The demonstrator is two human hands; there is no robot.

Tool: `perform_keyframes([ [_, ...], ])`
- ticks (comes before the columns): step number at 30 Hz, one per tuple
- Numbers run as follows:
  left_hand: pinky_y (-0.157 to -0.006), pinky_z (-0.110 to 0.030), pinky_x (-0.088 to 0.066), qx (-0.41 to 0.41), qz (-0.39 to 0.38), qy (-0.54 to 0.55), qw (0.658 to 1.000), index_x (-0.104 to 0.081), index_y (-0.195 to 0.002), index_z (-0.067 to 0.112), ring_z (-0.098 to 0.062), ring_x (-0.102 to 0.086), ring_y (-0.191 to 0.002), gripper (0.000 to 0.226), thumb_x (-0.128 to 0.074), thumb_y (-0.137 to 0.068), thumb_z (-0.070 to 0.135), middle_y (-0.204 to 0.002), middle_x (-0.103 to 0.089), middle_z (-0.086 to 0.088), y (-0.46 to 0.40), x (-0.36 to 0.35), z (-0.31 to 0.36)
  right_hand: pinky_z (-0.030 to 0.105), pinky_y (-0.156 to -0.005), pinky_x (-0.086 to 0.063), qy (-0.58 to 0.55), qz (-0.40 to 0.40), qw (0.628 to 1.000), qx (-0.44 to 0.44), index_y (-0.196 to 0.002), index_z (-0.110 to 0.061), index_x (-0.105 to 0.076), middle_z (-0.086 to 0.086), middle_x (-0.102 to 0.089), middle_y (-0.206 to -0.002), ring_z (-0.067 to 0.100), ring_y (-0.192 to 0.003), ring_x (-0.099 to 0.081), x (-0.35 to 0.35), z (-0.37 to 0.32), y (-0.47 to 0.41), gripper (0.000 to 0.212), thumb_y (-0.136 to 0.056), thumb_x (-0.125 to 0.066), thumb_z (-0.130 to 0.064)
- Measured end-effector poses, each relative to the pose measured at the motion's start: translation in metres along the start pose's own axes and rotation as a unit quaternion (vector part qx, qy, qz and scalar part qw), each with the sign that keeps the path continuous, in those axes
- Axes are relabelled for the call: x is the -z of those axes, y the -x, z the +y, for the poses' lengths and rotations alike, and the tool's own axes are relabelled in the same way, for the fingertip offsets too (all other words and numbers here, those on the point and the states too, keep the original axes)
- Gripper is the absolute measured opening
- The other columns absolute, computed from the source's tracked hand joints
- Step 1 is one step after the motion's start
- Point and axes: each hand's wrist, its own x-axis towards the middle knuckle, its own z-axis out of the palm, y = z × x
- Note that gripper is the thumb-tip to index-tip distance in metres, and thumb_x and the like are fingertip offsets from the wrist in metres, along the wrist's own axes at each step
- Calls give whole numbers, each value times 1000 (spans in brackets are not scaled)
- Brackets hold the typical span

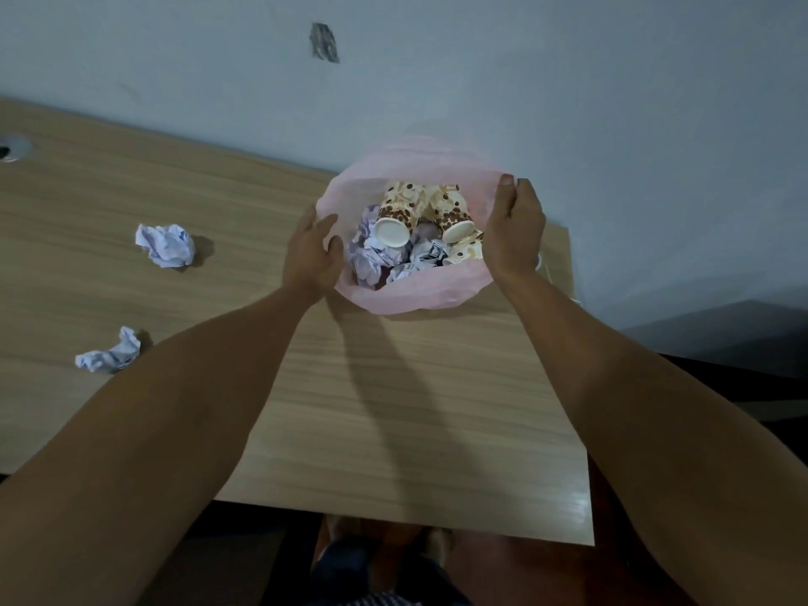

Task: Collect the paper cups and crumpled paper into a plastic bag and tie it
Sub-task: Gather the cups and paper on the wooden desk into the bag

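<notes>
A pink plastic bag (419,295) stands open at the far right of the wooden table. Inside lie paper cups (395,214) with a brown bean print and several balls of crumpled paper (367,262). My left hand (310,251) grips the bag's left rim and my right hand (513,229) grips its right rim, holding the mouth wide. Two more balls of crumpled paper lie loose on the table to the left: the farther ball (166,246) and the nearer ball (109,354).
The wooden table (393,408) runs against a pale blue wall. A cable hole (11,150) sits at its far left. The table's right edge drops off just past the bag. My legs show below the near edge.
</notes>
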Motion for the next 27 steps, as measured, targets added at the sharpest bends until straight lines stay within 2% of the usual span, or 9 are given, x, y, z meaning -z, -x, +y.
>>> perform_keyframes([
  [2, -112, -39, -38, 3, 3, -26, 1000, -46, -148, 2, -32, -44, -140, 53, -56, -98, 17, -159, -35, -15, -5, 6, 5, 32, -60, -22, -1, -2, 1000, 2, -82, -11, -45, -9, -39, -63, 20, -59, -40, -2, 0, -2, 32, -109, -37, -26],
  [5, -107, -42, -43, 0, 21, -41, 999, -40, -150, 5, -30, -48, -135, 58, -59, -95, 12, -161, -31, -8, -13, 22, 12, 31, -59, -21, -6, -6, 1000, 3, -84, -10, -46, -10, -41, -64, 8, -56, -40, -7, -5, -5, 33, -110, -36, -27],
  [9, -108, -42, -42, -17, 31, -35, 999, -37, -153, 7, -30, -45, -138, 64, -55, -92, 4, -164, -26, -7, -24, 51, 11, 32, -58, -21, -8, -14, 1000, 8, -85, -10, -45, -8, -42, -65, 22, -64, -44, -24, -21, -7, 33, -110, -34, -29],
  [12, -111, -39, -38, -14, 50, -34, 998, -32, -156, 8, -28, -39, -143, 65, -52, -94, 4, -166, -23, -7, -27, 72, 8, 37, -60, -25, -15, -29, 999, 11, -87, -11, -45, -3, -45, -68, 24, -68, -46, -44, -37, -5, 33, -110, -32, -31],
  [15, -112, -37, -36, 2, 67, -36, 997, -30, -157, 9, -28, -38, -144, 67, -51, -93, 2, -167, -20, -6, -26, 96, -3, 37, -59, -24, -36, -53, 998, 15, -88, -11, -44, -6, -42, -65, 21, -62, -43, -68, -57, 1, 33, -110, -32, -31],
  [17, -112, -34, -34, 4, 87, -40, 995, -31, -157, 8, -29, -37, -145, 70, -51, -90, -1, -166, -21, -10, -21, 113, -14, 38, -59, -24, -48, -68, 996, 26, -89, -11, -44, -2, -45, -67, 25, -65, -45, -87, -73, 10, 31, -110, -32, -32],
  [21, -108, -21, -28, 18, 91, -36, 995, -30, -157, 4, -29, -35, -145, 72, -51, -89, -3, -165, -21, -13, -7, 131, -33, 35, -58, -21, -50, -98, 993, 38, -92, -13, -41, -8, -41, -66, 27, -67, -46, -110, -90, 21, 27, -110, -31, -31],
  [27, -108, -33, -35, 2, 79, -49, 996, -34, -152, 5, -29, -36, -142, 72, -53, -83, -3, -161, -29, -13, 28, 139, -76, 36, -59, -26, -16, -120, 992, 35, -104, -4, -48, 9, -52, -78, 35, -73, -55, -131, -94, 37, 36, -110, -28, -33],
])
